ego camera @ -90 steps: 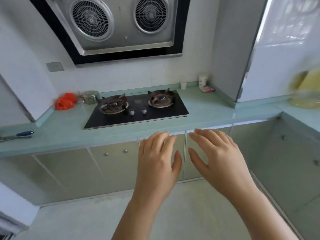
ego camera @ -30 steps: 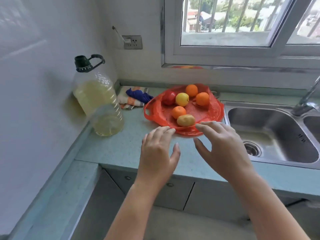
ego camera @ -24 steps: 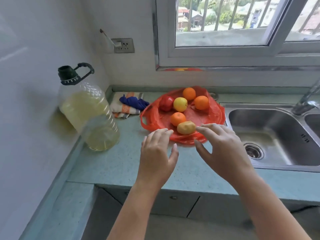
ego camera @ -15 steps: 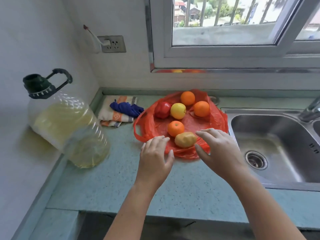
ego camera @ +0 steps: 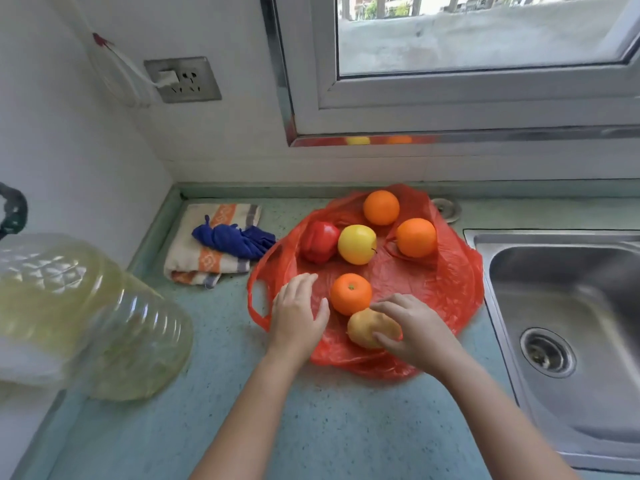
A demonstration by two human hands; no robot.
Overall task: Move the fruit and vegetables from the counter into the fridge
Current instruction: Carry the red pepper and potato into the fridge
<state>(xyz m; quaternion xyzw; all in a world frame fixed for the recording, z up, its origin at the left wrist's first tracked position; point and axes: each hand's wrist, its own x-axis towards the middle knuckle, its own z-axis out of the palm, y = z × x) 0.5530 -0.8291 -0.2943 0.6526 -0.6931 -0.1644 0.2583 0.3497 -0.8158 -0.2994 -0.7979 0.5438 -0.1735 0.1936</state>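
Observation:
A red plastic bag point(ego camera: 446, 285) lies spread flat on the green counter point(ego camera: 332, 427). On it sit a red pepper point(ego camera: 319, 241), a yellow apple point(ego camera: 357, 244), three oranges point(ego camera: 350, 293) point(ego camera: 381, 207) point(ego camera: 416, 237) and a potato point(ego camera: 364, 328) at the near edge. My right hand point(ego camera: 415, 332) wraps its fingers around the potato, which still rests on the bag. Just left of the nearest orange, my left hand point(ego camera: 297, 315) lies on the bag with fingers apart, holding nothing.
A big oil jug point(ego camera: 79, 313) stands at the left by the wall. A folded towel point(ego camera: 211, 261) with a blue cloth point(ego camera: 235, 239) lies behind it. The steel sink point(ego camera: 568, 334) is on the right. A window and a wall socket point(ego camera: 183, 79) are behind.
I turned from the stove to this counter and came closer. Both hands reached onto the bag, and my right hand closed around the potato.

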